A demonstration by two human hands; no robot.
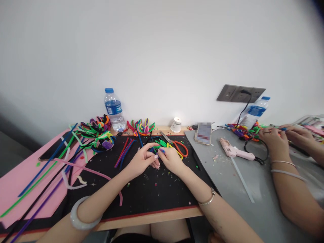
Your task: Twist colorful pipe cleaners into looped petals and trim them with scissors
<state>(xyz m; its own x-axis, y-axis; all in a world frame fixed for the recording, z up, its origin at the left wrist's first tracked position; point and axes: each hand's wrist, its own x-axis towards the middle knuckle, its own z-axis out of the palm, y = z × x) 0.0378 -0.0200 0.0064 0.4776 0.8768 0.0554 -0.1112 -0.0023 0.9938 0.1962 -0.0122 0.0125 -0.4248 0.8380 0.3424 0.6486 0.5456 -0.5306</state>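
Observation:
My left hand (143,160) and my right hand (173,161) meet over the black mat (157,199), fingertips nearly touching. Both are closed in a pinch around a small blue pipe cleaner piece (162,150), mostly hidden by the fingers. Just behind them lie green pipe cleaner loops (163,143), and I cannot tell whether these join the held piece. Scissors with orange handles (181,148) rest beyond my right hand. Cut red and blue pipe cleaners (124,153) lie left of my left hand.
Bundled pipe cleaners (97,133), a water bottle (115,113) and a white paper cup (176,125) stand along the wall. Long pipe cleaners (37,180) cross a pink board (15,189). On the right are a corded pink glue gun (236,152) and a co-worker's hands (275,145).

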